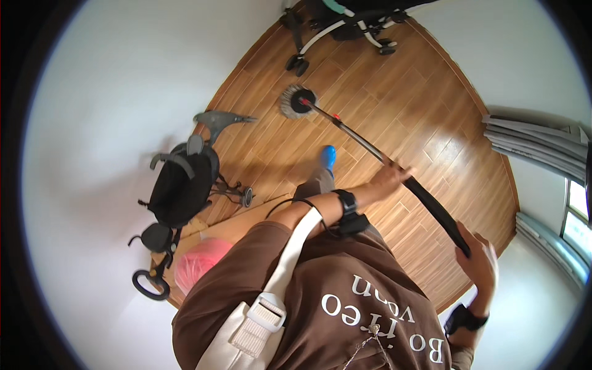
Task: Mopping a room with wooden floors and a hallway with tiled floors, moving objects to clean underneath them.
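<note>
Mop [364, 143] near white-legged stroller [364, 28], black stroller [182, 191] leftward

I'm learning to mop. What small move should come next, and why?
Probably sweep the mop head rightward: stroller wheels stand just beyond it, wood floor extends to its right, and left grip and right grip hold the pole.

Mop pole [361, 140]: dark grey beyond the left fingers [391, 165], red clip [336, 116]; black grip [435, 209] from left fingers to right fingers [464, 233]. Mop head [290, 102], ahead of the left fingers: greyish-white fringe, black disc [300, 107]. Floor [394, 98] below: brown wood planking. Shoe cover [329, 157], left of the left fingers: blue. Stroller [184, 188], farther left: black, grey. Curtain [536, 145], right of the right fingers: grey. Shirt [320, 265]: brown, white lettering.
</note>
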The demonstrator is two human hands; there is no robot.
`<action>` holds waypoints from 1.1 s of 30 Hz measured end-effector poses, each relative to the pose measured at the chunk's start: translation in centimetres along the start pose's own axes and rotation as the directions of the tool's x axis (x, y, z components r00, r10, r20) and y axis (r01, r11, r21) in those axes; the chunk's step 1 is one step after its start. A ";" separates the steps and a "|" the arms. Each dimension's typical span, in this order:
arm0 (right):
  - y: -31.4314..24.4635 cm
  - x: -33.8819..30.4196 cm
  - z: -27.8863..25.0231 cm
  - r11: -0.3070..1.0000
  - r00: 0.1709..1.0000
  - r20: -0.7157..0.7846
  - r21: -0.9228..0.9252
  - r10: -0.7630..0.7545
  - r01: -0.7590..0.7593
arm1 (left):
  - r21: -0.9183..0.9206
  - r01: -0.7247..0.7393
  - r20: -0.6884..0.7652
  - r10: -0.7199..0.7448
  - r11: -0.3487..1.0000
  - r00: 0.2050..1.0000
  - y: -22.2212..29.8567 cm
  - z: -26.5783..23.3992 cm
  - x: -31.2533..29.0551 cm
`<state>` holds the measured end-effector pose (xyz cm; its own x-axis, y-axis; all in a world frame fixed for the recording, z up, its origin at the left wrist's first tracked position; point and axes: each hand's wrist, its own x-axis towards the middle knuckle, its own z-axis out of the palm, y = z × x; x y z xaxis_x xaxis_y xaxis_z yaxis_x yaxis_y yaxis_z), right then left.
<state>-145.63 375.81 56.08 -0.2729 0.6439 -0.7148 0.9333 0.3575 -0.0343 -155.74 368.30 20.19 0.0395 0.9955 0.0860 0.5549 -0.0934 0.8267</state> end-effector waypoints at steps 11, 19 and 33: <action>2.4 -0.9 2.5 0.991 0.946 -0.301 0.096 0.118 -0.093 | -0.228 -0.111 0.377 0.193 0.967 0.906 0.9 -2.1 9.5; 1.1 16.2 10.3 0.945 0.919 -0.327 0.163 -0.221 0.285 | 0.125 0.032 -0.009 -0.031 0.992 0.999 -16.7 -1.8 11.5; 12.0 5.2 -2.5 0.957 0.991 0.124 0.279 0.054 -0.086 | 0.004 -0.195 0.323 0.183 0.981 0.928 -0.1 3.8 14.1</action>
<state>-136.41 385.19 53.71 -0.1916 0.5736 -0.7964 0.9813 0.0978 -0.1656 -152.07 382.45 19.20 0.4069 0.9120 0.0516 0.5401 -0.2857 0.7916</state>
